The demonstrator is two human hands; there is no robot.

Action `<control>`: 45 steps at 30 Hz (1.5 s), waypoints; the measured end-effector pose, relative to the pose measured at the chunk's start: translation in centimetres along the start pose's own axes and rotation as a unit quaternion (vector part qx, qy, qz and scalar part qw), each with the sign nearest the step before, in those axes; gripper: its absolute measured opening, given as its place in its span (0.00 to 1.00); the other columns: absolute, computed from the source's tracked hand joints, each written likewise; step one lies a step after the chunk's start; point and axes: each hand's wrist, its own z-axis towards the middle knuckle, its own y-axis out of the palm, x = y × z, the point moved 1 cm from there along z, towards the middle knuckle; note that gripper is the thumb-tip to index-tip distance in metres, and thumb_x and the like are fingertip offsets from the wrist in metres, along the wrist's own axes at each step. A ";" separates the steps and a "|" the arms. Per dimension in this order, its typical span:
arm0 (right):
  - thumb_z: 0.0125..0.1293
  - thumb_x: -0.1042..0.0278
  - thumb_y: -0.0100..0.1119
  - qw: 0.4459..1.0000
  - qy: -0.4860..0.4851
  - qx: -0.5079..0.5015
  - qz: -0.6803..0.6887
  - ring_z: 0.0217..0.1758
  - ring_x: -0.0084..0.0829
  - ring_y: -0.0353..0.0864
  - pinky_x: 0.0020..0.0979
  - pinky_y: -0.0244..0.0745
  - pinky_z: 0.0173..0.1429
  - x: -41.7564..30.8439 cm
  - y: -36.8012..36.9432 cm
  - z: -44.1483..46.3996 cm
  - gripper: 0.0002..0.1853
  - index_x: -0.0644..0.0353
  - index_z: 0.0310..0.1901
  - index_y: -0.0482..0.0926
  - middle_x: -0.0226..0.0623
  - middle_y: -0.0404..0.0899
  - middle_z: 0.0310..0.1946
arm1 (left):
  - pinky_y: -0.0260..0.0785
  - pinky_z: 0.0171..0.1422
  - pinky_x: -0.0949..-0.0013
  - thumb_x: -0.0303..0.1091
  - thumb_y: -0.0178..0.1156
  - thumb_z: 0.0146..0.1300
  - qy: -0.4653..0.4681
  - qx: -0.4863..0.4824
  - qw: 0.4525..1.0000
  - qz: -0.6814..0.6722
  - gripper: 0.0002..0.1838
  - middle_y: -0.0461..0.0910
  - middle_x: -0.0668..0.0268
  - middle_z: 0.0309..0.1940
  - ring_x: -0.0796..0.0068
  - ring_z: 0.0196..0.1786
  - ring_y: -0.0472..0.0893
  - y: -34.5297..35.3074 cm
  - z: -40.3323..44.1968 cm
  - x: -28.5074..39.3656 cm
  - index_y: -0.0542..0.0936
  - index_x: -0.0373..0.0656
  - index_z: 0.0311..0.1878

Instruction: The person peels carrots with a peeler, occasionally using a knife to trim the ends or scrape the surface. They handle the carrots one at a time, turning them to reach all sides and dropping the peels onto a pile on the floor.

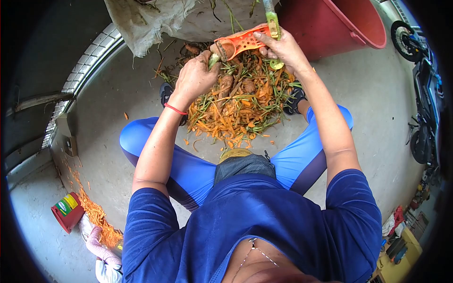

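Observation:
My left hand (197, 78) is closed around the green stem end of a soil-stained carrot (225, 48). An orange plastic tool (247, 40) full of small holes lies against the far end of the carrot. My right hand (283, 47) grips this tool, with the thumb on top and fingers curled below. A yellow-green handle (273, 24) with a ribbed grip stands up beside the right thumb; what it belongs to is unclear. Under both hands a heap of orange peelings (236, 113) mixed with green stalks spreads on the floor, with several dirty carrots (225, 85) in it.
A large red tub (330, 30) lies at the upper right, beside a whitish sack (151, 23). My blue-clad legs flank the heap. At lower left are a red bucket (67, 212), more shavings (96, 210) and another person's sleeve (101, 245). A motorcycle (422, 94) stands at right.

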 end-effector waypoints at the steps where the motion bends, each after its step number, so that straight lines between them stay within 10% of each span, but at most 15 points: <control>1: 0.63 0.56 0.63 1.000 -0.004 0.004 0.000 0.19 0.13 0.68 0.17 0.64 0.23 0.0 -0.3 0.2 0.18 0.60 0.46 0.74 0.28 0.76 0.22 | 0.70 0.46 0.51 0.40 0.53 0.60 0.007 0.012 1.000 0.009 0.17 0.80 0.46 0.34 0.47 0.42 0.79 0.2 0.0 -0.4 0.75 0.38 0.46; 18: 0.60 0.53 0.65 0.998 -0.007 0.046 -0.052 0.18 0.13 0.71 0.17 0.64 0.21 -1.1 -0.2 -0.3 0.17 0.60 0.37 0.76 0.26 0.76 0.19 | 0.71 0.38 0.53 0.37 0.54 0.61 0.144 0.074 0.980 0.113 0.12 0.78 0.51 0.32 0.49 0.35 0.79 0.2 -0.6 -1.3 0.71 0.42 0.45; 25: 0.60 0.54 0.66 0.994 0.059 0.088 -0.035 0.17 0.13 0.69 0.14 0.62 0.21 2.1 -10.9 -0.1 0.17 0.60 0.37 0.77 0.25 0.73 0.17 | 0.68 0.35 0.56 0.38 0.57 0.61 0.196 0.068 0.976 0.067 0.12 0.76 0.53 0.31 0.49 0.33 0.77 -0.8 -1.7 -3.3 0.71 0.43 0.44; 29: 0.62 0.57 0.63 0.939 0.052 0.276 -0.200 0.18 0.18 0.72 0.19 0.68 0.23 5.5 -15.5 0.7 0.15 0.61 0.39 0.76 0.29 0.76 0.19 | 0.68 0.38 0.54 0.39 0.55 0.63 0.120 0.042 0.991 0.048 0.12 0.77 0.51 0.33 0.46 0.38 0.77 -0.8 -1.8 -4.2 0.71 0.43 0.45; 37: 0.60 0.50 0.65 0.998 0.013 0.039 -0.056 0.18 0.13 0.72 0.17 0.67 0.21 -1.4 -1.6 -1.5 0.19 0.58 0.38 0.75 0.26 0.75 0.19 | 0.68 0.45 0.56 0.44 0.52 0.66 0.022 -0.016 0.994 -0.103 0.17 0.78 0.49 0.37 0.47 0.42 0.77 0.5 -0.9 -2.8 0.72 0.41 0.48; 45: 0.65 0.56 0.60 0.988 -0.067 0.057 -0.128 0.17 0.13 0.69 0.19 0.65 0.21 -0.5 1.5 -1.7 0.13 0.58 0.41 0.76 0.24 0.72 0.17 | 0.68 0.46 0.53 0.45 0.51 0.66 0.034 -0.021 0.999 -0.016 0.18 0.79 0.48 0.36 0.46 0.43 0.77 0.8 -1.2 -1.5 0.71 0.40 0.48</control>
